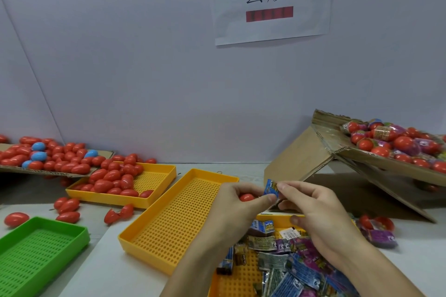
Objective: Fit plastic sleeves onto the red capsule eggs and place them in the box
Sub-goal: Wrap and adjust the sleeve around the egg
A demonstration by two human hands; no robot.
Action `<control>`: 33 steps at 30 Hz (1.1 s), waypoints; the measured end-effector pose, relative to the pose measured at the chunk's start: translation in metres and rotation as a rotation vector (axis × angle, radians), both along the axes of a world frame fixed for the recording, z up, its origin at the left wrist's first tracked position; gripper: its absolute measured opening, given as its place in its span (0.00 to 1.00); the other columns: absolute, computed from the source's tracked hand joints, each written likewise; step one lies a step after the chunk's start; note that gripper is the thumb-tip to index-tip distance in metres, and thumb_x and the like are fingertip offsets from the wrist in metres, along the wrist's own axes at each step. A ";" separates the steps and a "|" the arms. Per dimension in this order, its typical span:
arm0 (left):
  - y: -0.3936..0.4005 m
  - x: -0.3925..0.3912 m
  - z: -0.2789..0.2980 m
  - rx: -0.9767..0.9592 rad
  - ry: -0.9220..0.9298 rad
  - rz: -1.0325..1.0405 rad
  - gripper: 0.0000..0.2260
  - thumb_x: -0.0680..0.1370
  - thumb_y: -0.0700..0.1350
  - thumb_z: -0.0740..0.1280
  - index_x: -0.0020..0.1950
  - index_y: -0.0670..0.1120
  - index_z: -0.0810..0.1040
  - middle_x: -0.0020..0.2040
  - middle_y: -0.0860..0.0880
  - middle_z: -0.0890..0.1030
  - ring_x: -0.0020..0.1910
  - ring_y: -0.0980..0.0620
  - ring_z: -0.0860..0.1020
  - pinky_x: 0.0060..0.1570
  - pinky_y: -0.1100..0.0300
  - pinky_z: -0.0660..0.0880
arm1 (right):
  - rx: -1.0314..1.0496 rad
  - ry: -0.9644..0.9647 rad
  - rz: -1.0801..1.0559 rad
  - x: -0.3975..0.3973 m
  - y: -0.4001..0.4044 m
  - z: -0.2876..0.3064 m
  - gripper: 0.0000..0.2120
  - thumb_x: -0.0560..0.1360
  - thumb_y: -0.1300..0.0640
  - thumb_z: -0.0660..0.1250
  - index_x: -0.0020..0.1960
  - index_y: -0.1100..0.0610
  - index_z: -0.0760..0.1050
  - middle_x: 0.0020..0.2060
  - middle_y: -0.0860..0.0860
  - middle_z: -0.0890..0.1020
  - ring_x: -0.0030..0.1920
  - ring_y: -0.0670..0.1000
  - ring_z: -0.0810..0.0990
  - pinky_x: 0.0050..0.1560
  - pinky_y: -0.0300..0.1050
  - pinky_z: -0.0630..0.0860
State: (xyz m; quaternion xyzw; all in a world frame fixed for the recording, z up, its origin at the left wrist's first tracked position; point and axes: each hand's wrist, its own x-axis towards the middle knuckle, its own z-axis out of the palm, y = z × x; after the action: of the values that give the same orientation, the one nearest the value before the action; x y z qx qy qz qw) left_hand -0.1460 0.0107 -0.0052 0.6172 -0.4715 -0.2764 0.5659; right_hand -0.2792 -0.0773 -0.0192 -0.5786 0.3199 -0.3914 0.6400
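My left hand (237, 202) grips a red capsule egg (246, 197), only its top showing between the fingers. My right hand (311, 210) pinches a blue printed plastic sleeve (272, 187) right beside the egg's end. Both hands hover over the centre of the table. Below them a yellow tray (275, 220) holds a heap of flat printed sleeves (292, 263). At the right a tilted cardboard box (357, 152) holds several sleeved red eggs (395, 142).
A yellow tray (154, 177) at the left holds bare red eggs, fed from a cardboard sheet (48, 171) piled with red and a few blue eggs. A yellow perforated tray (178, 219) lies mid-table, a green tray (41, 246) front left. Loose eggs lie around.
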 end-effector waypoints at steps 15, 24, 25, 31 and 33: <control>-0.001 0.001 -0.005 0.037 -0.233 0.038 0.10 0.71 0.54 0.77 0.38 0.49 0.83 0.32 0.51 0.77 0.31 0.57 0.73 0.36 0.57 0.74 | -0.138 0.026 0.080 -0.002 -0.002 -0.002 0.07 0.75 0.56 0.72 0.48 0.45 0.85 0.45 0.48 0.86 0.50 0.51 0.84 0.45 0.46 0.76; 0.000 0.001 -0.004 -0.031 -0.037 0.013 0.11 0.67 0.62 0.73 0.40 0.56 0.82 0.28 0.55 0.74 0.29 0.59 0.71 0.35 0.62 0.71 | -0.114 -0.098 0.032 0.004 -0.001 -0.006 0.10 0.73 0.54 0.73 0.52 0.43 0.82 0.47 0.48 0.85 0.48 0.48 0.84 0.42 0.40 0.78; 0.000 0.002 -0.004 -0.024 -0.029 0.011 0.12 0.68 0.62 0.72 0.42 0.55 0.82 0.28 0.55 0.74 0.28 0.59 0.71 0.35 0.62 0.71 | -0.117 -0.110 0.033 0.004 -0.002 -0.006 0.10 0.73 0.54 0.73 0.52 0.43 0.82 0.47 0.48 0.85 0.48 0.48 0.84 0.42 0.40 0.78; -0.003 0.002 -0.005 0.025 0.015 -0.003 0.07 0.79 0.50 0.68 0.45 0.49 0.83 0.27 0.53 0.74 0.25 0.58 0.70 0.32 0.62 0.70 | -0.162 -0.160 0.030 0.007 -0.002 -0.008 0.12 0.73 0.60 0.73 0.54 0.46 0.81 0.44 0.48 0.85 0.46 0.49 0.85 0.41 0.40 0.79; -0.004 0.003 -0.007 0.043 -0.023 0.012 0.05 0.78 0.48 0.70 0.44 0.50 0.83 0.26 0.54 0.75 0.26 0.59 0.71 0.35 0.61 0.71 | -0.192 -0.151 0.019 0.007 -0.002 -0.009 0.13 0.73 0.60 0.73 0.54 0.46 0.81 0.43 0.48 0.84 0.46 0.48 0.84 0.42 0.41 0.79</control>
State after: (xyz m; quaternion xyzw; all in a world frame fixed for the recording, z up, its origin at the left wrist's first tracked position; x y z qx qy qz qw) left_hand -0.1434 0.0070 -0.0126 0.6351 -0.4682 -0.2761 0.5488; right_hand -0.2724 -0.0791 -0.0281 -0.6091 0.2263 -0.4567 0.6076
